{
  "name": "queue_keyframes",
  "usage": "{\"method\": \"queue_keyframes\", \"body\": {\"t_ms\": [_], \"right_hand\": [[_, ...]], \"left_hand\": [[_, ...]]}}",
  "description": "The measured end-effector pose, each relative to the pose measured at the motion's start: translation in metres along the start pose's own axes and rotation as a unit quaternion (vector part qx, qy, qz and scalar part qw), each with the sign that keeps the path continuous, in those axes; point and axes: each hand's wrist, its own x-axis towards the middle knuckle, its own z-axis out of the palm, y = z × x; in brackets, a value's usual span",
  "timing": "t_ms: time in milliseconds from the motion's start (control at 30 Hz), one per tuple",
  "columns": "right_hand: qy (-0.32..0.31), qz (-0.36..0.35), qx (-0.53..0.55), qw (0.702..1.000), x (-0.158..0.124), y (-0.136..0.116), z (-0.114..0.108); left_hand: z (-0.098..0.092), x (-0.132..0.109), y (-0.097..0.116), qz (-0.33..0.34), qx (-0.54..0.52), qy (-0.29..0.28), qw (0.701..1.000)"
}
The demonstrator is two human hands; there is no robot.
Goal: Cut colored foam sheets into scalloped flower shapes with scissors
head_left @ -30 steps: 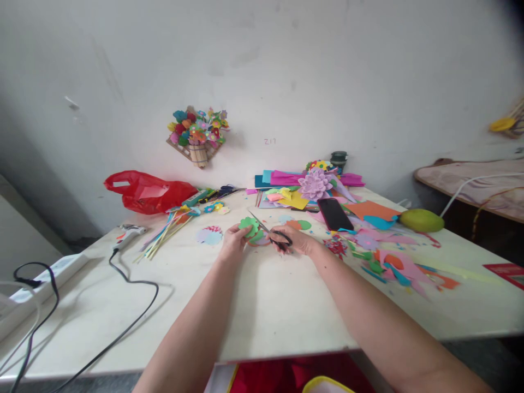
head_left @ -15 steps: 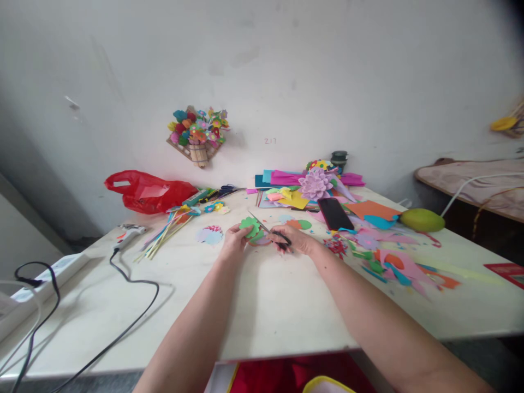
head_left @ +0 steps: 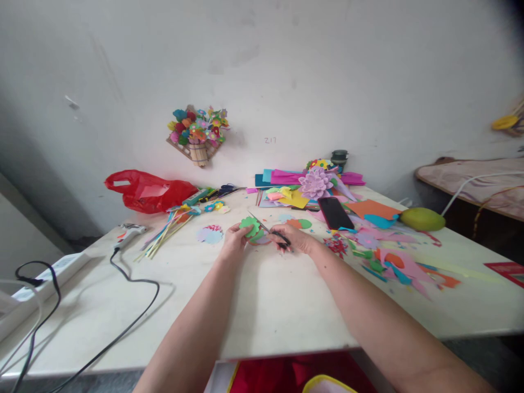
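Pinched in my left hand [head_left: 234, 239] is a green scallop-edged flower cutout [head_left: 249, 226], thumb on its face. My right hand [head_left: 297, 238] grips black-handled scissors [head_left: 281, 238], whose blades point up and left along the cutout's right edge. Below my hands lie more cut pieces on the white table [head_left: 278, 311], partly hidden by them. Left of my left hand is a pale blue and lilac cutout [head_left: 210, 234] with red-patterned bits behind it. Just beyond my right hand rest orange and green round pieces [head_left: 303, 224].
At left are a hot glue gun [head_left: 133, 234] with a trailing black cord, a power strip [head_left: 53, 273], pale strips [head_left: 167, 234] and a red plastic bag [head_left: 151, 191]. To the right lie a phone [head_left: 335, 214], coloured scraps [head_left: 397, 265] and a yellow-green oval object [head_left: 422, 219].
Both hands stay nearly in place, with the cutout and scissors almost unmoved. The view has shifted very slightly.
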Motion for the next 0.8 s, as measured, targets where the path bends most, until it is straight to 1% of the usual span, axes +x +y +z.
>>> {"method": "queue_keyframes", "body": {"t_ms": [233,367,567,800], "right_hand": [[0.002,-0.003,-0.005,1.0,0.001,0.0015,-0.0003],[-0.001,-0.005,-0.002,1.0,0.0018,0.0035,-0.0006],[-0.002,0.011,0.01,1.0,0.0005,0.0012,0.0003],[-0.013,0.002,-0.002,1.0,-0.0008,0.0008,0.0004]], "left_hand": [[0.0007,0.0,0.0,0.002,0.002,0.015,1.0],[0.0014,-0.0007,0.0006,-0.005,0.006,0.013,1.0],[0.0017,-0.0011,0.0006,-0.017,0.032,0.008,0.999],[0.0023,-0.0014,0.0011,-0.018,0.032,0.007,0.999]]}}
